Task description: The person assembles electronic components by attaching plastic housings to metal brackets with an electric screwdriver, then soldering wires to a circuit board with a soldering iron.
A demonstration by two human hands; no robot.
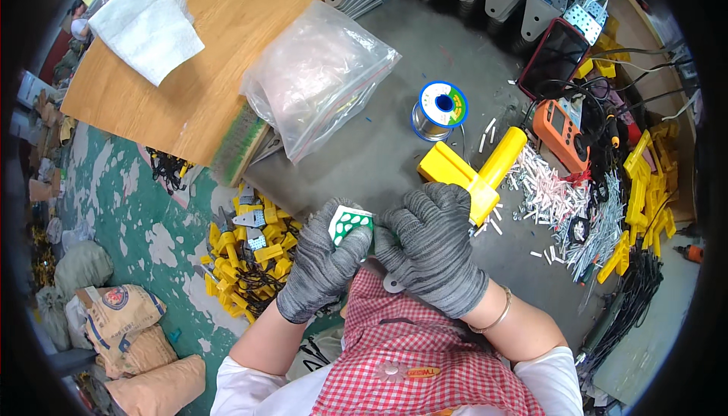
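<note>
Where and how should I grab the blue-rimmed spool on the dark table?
Probably grip the spool around its round upper end, coming from above and a little to the left. It appears to stand upright, its round face turned up, so the rim can be grasped all round; the yellow part lies close on its near side.

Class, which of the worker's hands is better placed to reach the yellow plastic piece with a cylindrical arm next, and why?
Probably the right hand: its grey-gloved knuckles lie close beside the yellow plastic piece. The left hand is farther off, its thumb against a small, flat green-and-white patterned sheet.
</note>
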